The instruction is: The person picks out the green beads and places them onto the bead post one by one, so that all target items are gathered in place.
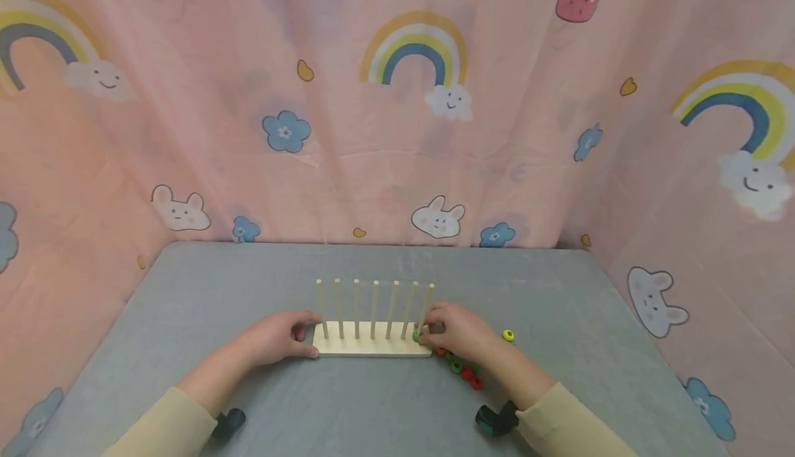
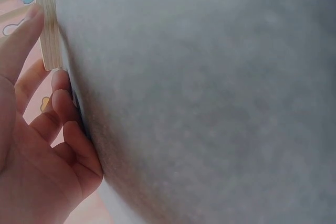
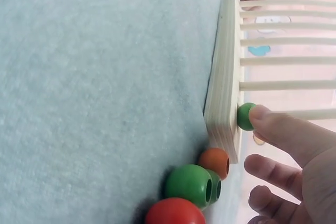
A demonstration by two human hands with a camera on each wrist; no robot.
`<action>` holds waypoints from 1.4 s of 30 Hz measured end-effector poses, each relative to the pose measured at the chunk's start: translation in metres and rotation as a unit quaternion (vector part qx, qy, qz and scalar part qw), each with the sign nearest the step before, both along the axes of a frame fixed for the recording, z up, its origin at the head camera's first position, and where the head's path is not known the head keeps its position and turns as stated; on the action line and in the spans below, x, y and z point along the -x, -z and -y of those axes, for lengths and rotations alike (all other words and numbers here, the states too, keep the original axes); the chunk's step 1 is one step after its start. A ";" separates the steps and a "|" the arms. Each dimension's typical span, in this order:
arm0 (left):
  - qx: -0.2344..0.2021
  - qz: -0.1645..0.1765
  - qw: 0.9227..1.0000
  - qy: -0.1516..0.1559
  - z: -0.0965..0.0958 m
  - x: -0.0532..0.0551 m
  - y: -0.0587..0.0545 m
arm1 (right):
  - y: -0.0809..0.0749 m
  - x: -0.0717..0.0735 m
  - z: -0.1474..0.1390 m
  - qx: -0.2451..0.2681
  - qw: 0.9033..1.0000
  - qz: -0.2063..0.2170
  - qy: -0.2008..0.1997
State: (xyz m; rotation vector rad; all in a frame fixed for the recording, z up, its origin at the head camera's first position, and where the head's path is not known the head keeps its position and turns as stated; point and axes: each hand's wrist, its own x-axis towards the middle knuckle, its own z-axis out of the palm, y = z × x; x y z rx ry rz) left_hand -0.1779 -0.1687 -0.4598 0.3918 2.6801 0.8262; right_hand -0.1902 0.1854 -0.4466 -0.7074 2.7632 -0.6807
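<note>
A pale wooden board [image 1: 373, 348] with a row of several upright pegs lies on the grey table. At its left end, my left hand [image 1: 279, 337] holds the board between thumb and fingers; the left wrist view catches only the board's corner [image 2: 50, 45]. My right hand [image 1: 462, 331] is at the other end, by the rightmost peg [image 1: 427, 304]. Its thumb presses on a green bead [image 3: 244, 117] low against the board, at the foot of that peg. The fingers behind the bead are partly hidden.
Loose beads lie off the board's right end: an orange bead [image 3: 211, 162], green beads [image 3: 188, 185] and red beads [image 1: 476, 382]. A yellow bead [image 1: 508, 335] sits farther right. Pink patterned curtain [image 1: 348, 167] surrounds the table [image 1: 348, 409].
</note>
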 end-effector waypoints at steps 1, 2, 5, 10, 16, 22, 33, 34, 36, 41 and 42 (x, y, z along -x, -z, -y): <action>0.001 0.000 1.000 0.001 -0.001 0.000 0.000 | -0.001 -0.001 -0.001 0.004 1.000 0.000 0.003; 0.002 -0.001 1.000 0.001 -0.001 0.000 -0.001 | -0.001 -0.001 -0.002 0.009 1.000 0.000 0.006; 0.004 -0.004 1.000 0.002 -0.002 0.000 -0.002 | -0.004 -0.003 -0.006 0.023 1.000 0.000 0.015; -0.003 -0.004 1.000 0.004 -0.003 0.000 -0.005 | -0.009 -0.006 -0.017 0.020 1.000 -0.001 0.011; -0.009 0.004 1.000 -0.001 -0.003 -0.001 -0.007 | -0.015 -0.013 -0.037 0.003 1.000 -0.013 0.002; -0.008 0.000 1.000 -0.001 -0.002 -0.002 -0.006 | -0.019 -0.026 -0.064 -0.004 1.000 -0.028 0.004; -0.008 -0.004 1.000 -0.006 -0.002 -0.002 -0.003 | -0.021 -0.044 -0.098 -0.015 0.998 -0.044 0.032; -0.009 -0.004 1.000 -0.006 -0.002 -0.002 -0.003 | -0.020 -0.045 -0.099 -0.017 0.998 -0.042 0.033; -0.009 -0.004 1.000 -0.005 -0.002 -0.002 -0.002 | -0.017 -0.046 -0.099 -0.023 0.999 -0.032 0.036; -0.008 -0.002 1.000 -0.006 -0.001 -0.003 0.000 | -0.008 -0.049 -0.100 -0.019 0.999 -0.005 0.032; -0.007 -0.001 1.000 -0.007 -0.001 -0.003 0.000 | -0.006 -0.049 -0.100 -0.017 0.999 0.001 0.031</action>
